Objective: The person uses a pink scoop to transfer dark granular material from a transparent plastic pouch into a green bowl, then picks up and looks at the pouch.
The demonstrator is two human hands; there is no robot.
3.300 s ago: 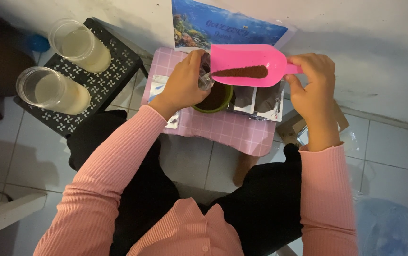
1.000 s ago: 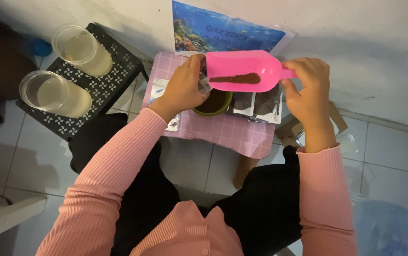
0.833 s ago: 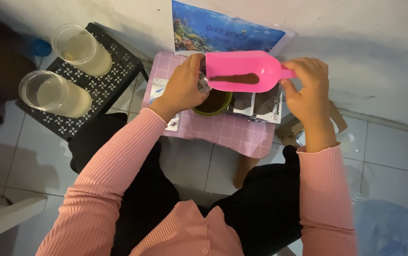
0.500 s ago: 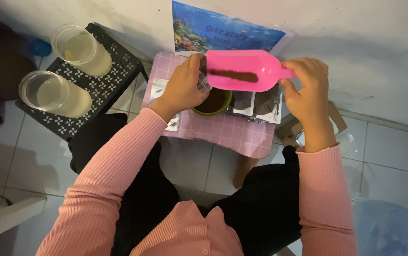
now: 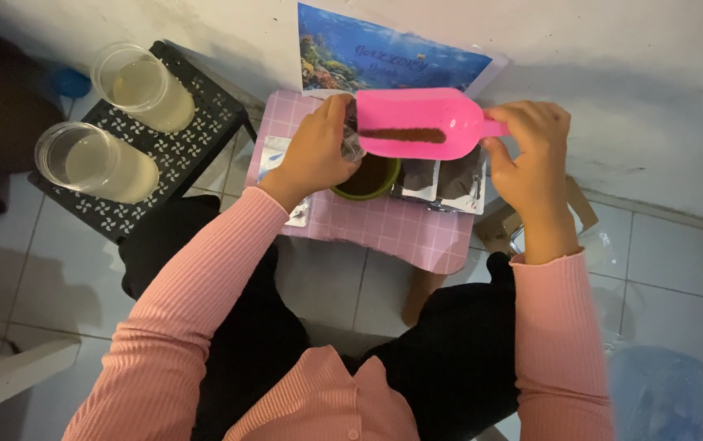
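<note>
My right hand [image 5: 531, 155] grips the handle of a pink plastic scoop [image 5: 425, 122] that carries a line of brown powder and is held level over a small table with a pink checked cloth [image 5: 384, 229]. My left hand [image 5: 314, 155] pinches a small clear bag [image 5: 353, 147] at the scoop's tip. Just under the bag stands a green bowl [image 5: 368, 181] of brown powder. Beside the bowl, under the scoop, lie two silvery pouches [image 5: 441, 181].
On the left a black patterned stool [image 5: 167, 155] holds two clear plastic cups [image 5: 98, 159] of pale liquid. A sea-themed printed sheet [image 5: 384, 57] leans against the wall behind the table. A cardboard piece [image 5: 584, 212] lies on the tiled floor at right.
The scoop has edged slightly up and left toward the bag. Both hands keep their grips.
</note>
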